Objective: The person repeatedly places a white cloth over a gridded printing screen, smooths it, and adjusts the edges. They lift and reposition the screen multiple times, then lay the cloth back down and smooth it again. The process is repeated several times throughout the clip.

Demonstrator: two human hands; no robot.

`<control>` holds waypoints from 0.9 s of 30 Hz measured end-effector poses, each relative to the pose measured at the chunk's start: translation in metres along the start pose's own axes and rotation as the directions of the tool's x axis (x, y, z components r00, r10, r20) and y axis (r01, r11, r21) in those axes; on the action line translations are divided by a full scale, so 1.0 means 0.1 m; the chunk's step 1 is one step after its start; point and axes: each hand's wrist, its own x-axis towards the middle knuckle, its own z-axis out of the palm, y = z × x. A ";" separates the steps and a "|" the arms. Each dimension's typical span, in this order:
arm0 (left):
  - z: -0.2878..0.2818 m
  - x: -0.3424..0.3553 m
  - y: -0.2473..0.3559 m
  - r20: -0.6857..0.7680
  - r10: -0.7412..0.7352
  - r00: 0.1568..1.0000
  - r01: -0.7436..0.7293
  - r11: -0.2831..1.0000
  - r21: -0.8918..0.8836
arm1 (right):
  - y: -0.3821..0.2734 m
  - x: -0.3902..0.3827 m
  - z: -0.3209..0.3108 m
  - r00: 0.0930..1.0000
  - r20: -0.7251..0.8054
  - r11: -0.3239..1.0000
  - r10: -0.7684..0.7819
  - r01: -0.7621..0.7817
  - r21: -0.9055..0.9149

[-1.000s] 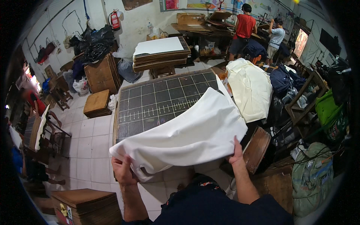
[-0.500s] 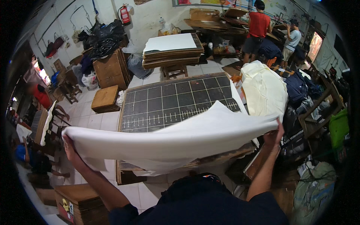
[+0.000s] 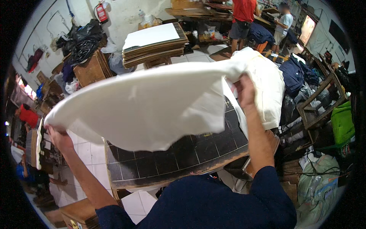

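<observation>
A large piece of white fabric (image 3: 152, 107) hangs stretched between my two hands, its lower edge loose over the board. My left hand (image 3: 59, 137) is closed on the fabric's left corner, out beyond the board's left side. At the opposite end, my right hand (image 3: 245, 89) grips the other corner, close to a cream heap of cloth. Below lies a black board (image 3: 164, 160) marked with a pale grid, on top of a stack; the fabric covers most of its far half. A narrow white strip (image 3: 238, 110) runs along the board's right side.
Beyond the fabric stands a stack of boards (image 3: 152, 57) with a white sheet (image 3: 154, 35) on top. A cream cloth heap (image 3: 265, 91) sits at the right, near a wooden frame (image 3: 320, 99). Brown boards (image 3: 78, 212) are piled lower left. Two people stand at the back right.
Both hands have lifted the fabric up and away from me, the left also further left. The fabric now billows; the near part of the gridded board has come into view.
</observation>
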 end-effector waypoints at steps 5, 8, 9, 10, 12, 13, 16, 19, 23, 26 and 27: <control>-0.12 -0.61 -0.51 -0.146 -0.341 0.929 0.365 0.909 0.200 | 1.01 -0.56 -0.28 0.894 0.407 0.280 0.189 0.348 -0.894; -0.25 -1.21 -0.80 -0.075 -0.574 0.816 0.572 0.781 0.251 | 1.08 -0.28 -0.88 0.864 0.494 0.054 -0.094 0.500 -0.865; -0.26 -1.41 -0.91 -0.087 -0.608 0.789 0.601 0.734 0.317 | 1.06 -0.19 -1.00 0.976 0.208 -0.248 0.060 0.216 -0.944; -0.27 -1.62 -0.99 -0.099 -0.643 0.759 0.627 0.683 0.375 | 1.04 -0.12 -1.06 0.967 0.247 -0.456 -0.065 0.191 -0.869; -0.30 -2.07 -1.09 0.074 -0.692 0.718 0.610 0.678 0.411 | 0.92 -0.10 -1.07 0.970 0.147 -0.291 -0.191 0.087 -0.953; -0.35 -2.25 -1.10 0.059 -0.697 0.714 0.626 0.675 0.391 | 0.84 -0.18 -1.03 0.984 0.071 -0.115 -0.162 0.053 -0.992; -0.64 -2.64 -1.06 0.034 -0.683 0.730 0.638 0.698 0.326 | 0.70 -0.90 -0.86 0.997 0.051 0.307 -0.061 0.067 -0.949; -1.03 -2.80 -0.95 -0.091 -0.602 0.793 0.560 0.664 0.496 | 0.59 -1.50 -0.99 0.977 0.213 0.266 -0.024 0.212 -0.940; -1.17 -2.56 -0.78 -0.059 -0.610 0.790 0.431 0.485 0.761 | 0.19 -1.42 -1.54 0.949 -0.307 0.686 0.073 -0.271 -0.675; -0.93 -2.26 -0.42 -0.062 -0.689 0.722 0.588 0.564 0.580 | -0.36 -1.29 -1.63 0.905 -0.347 0.911 0.244 -0.336 -0.238; -0.83 -2.14 -0.24 0.006 -0.710 0.704 0.648 0.646 0.404 | -0.57 -1.24 -1.59 0.950 -0.200 0.941 0.240 -0.278 -0.191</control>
